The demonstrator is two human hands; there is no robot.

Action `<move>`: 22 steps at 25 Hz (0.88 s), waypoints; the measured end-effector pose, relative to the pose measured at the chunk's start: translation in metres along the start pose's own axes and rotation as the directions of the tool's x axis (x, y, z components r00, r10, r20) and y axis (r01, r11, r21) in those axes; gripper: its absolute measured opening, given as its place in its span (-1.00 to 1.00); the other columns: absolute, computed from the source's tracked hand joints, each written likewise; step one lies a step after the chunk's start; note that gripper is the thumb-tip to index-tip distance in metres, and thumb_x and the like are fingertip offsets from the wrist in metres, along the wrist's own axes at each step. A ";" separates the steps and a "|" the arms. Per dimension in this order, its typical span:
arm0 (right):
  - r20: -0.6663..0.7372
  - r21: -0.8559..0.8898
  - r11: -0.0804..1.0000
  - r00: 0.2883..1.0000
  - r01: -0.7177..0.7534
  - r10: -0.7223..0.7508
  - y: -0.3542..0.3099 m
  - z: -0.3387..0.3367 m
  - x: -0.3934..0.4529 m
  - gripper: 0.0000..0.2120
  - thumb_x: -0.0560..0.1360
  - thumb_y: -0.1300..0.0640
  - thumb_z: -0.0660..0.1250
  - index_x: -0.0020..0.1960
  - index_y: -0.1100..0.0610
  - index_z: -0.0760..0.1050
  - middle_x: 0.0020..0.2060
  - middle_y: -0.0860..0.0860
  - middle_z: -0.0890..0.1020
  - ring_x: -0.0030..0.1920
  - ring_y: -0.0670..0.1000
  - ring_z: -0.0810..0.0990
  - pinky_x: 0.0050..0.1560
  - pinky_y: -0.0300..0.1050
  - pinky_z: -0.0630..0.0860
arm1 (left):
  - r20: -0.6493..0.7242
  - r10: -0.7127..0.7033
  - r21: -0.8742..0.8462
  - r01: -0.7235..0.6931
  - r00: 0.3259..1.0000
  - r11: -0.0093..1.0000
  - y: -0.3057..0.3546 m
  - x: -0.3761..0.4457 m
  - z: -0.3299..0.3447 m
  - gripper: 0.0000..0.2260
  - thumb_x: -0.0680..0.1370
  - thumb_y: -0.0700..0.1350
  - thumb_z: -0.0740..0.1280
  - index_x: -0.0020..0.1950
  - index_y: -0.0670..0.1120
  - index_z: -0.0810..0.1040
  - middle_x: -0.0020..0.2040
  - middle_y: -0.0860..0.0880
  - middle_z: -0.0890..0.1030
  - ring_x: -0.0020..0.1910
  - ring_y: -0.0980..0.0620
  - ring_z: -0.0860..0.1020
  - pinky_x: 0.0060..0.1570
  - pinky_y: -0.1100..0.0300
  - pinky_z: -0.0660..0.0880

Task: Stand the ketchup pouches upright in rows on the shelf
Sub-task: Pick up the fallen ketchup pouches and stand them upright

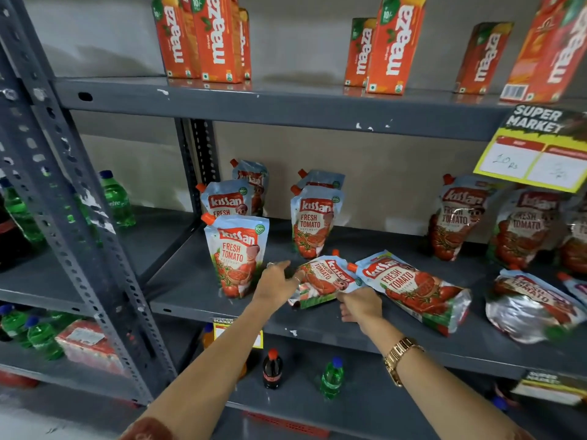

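Observation:
Kissan ketchup pouches stand upright on the grey middle shelf [197, 290]: a front one [236, 252] with two behind it at the left, and another [313, 219] with one behind it in a second row. A small pouch [324, 279] lies tilted on the shelf between my hands. My left hand [278, 282] touches its left edge with fingers spread. My right hand [360, 304] pinches its lower right edge. A larger pouch [413, 287] lies flat just right of it.
More pouches lean against the back wall [457, 217] and lie flat at the far right [527, 308]. Maaza juice cartons [397, 46] stand on the shelf above. A yellow price tag [536, 157] hangs at the right. Bottles [272, 368] stand on the lower shelf.

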State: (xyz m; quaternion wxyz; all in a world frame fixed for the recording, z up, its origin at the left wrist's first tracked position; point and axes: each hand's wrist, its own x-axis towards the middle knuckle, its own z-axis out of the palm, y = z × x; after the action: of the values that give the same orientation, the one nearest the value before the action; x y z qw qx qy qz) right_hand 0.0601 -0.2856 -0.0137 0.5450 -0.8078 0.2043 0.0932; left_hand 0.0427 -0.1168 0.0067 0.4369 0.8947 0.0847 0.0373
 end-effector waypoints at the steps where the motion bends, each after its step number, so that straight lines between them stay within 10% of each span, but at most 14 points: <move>1: 0.036 0.044 0.999 0.999 -0.029 0.028 -0.003 -0.002 0.000 -0.81 0.41 0.21 0.40 -0.07 0.32 0.51 -0.38 0.16 0.57 -0.40 0.06 0.57 -0.31 -0.01 0.64 | 0.051 -0.039 -0.009 0.040 0.998 0.999 0.001 0.003 0.002 -0.48 0.54 -0.05 0.29 0.45 -0.21 0.28 0.42 -0.17 0.42 0.38 -0.12 0.40 0.34 0.13 0.33; 8: 0.179 0.177 0.979 0.982 -0.100 0.068 -0.008 -0.008 -0.006 -0.57 0.41 0.16 0.42 0.17 0.36 0.43 -0.14 0.24 0.62 -0.25 0.15 0.61 -0.33 -0.03 0.58 | 0.245 -0.284 0.099 0.267 0.927 0.958 0.015 0.003 -0.008 -0.63 0.43 -0.02 0.37 0.13 -0.22 0.54 -0.02 -0.14 0.59 0.01 -0.16 0.59 -0.14 0.11 0.49; 13: 0.247 0.231 0.962 0.965 -0.145 0.086 -0.011 -0.011 -0.012 -0.67 0.40 0.35 0.38 0.12 0.31 0.40 -0.05 0.25 0.61 -0.14 0.17 0.60 -0.19 0.02 0.57 | 0.319 -0.428 -0.210 0.503 0.846 0.838 0.006 -0.004 0.006 -0.60 0.45 -0.13 0.41 0.19 -0.30 0.45 0.18 -0.20 0.58 0.08 -0.14 0.56 0.07 0.01 0.56; 18: 0.197 0.266 0.962 0.980 -0.065 0.012 -0.014 -0.006 -0.019 -0.83 0.43 0.41 0.31 -0.21 0.18 0.43 -0.11 0.16 0.59 -0.14 0.09 0.57 -0.31 -0.10 0.51 | 0.100 -0.397 -0.208 0.410 0.912 0.888 0.009 0.000 0.012 -0.80 0.42 -0.22 0.41 -0.35 -0.16 0.45 -0.08 -0.16 0.60 -0.11 -0.07 0.51 -0.14 0.15 0.44; 22: 0.120 0.302 0.948 0.982 0.103 -0.144 -0.026 -0.004 -0.019 -0.76 0.40 0.44 0.32 -0.04 0.19 0.39 -0.03 0.15 0.61 -0.06 0.09 0.61 -0.13 -0.04 0.57 | -0.051 -0.239 -0.230 0.222 0.970 0.947 0.021 -0.006 0.006 -0.95 0.44 -0.26 0.34 -0.18 -0.17 0.60 -0.23 -0.04 0.58 -0.16 0.00 0.52 -0.22 0.23 0.45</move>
State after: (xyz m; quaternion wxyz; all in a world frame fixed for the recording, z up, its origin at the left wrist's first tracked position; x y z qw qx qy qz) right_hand 0.0538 -0.2764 0.0171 0.6772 -0.7201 0.1260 0.0838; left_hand 0.0404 -0.1348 0.0195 0.5322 0.8218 0.2012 0.0304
